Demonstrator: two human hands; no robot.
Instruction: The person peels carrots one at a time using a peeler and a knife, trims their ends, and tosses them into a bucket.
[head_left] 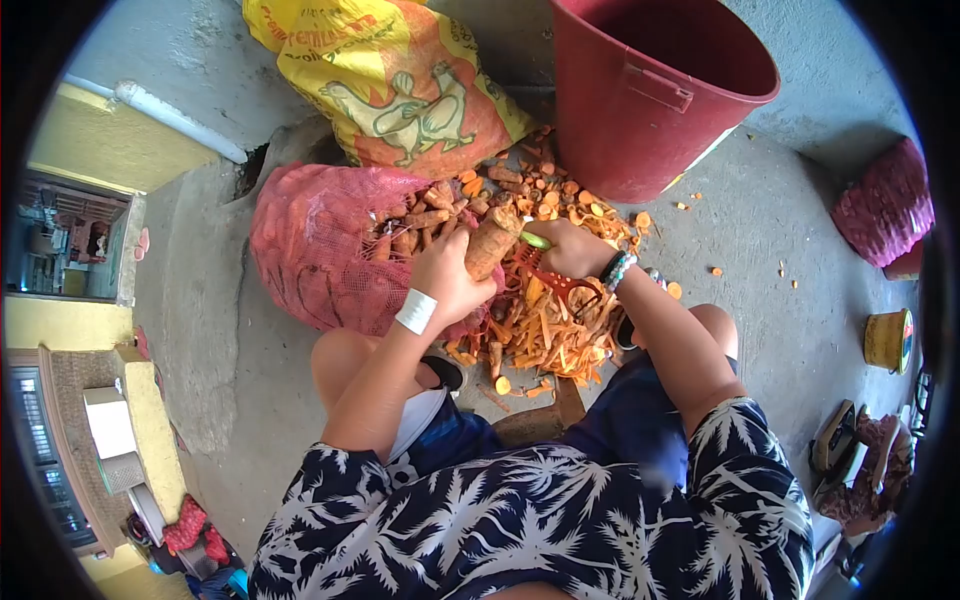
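A thick, rough-skinned carrot is in my left hand, tilted up, with its top end near my right hand. Fingers of my right hand are wrapped round a green handle close to the carrot's upper end; what tool it belongs to is partly hidden. Under my hands lies a heap of orange peelings, with a red perforated plastic piece just below my right hand. To the left, a red mesh sack lies open with several unpeeled carrots at its mouth.
A tall red bin stands beyond the heap, beside a yellow and orange printed sack. Cut carrot pieces lie between them and me. At the right are a stacked purple bundle and a small yellow bucket.
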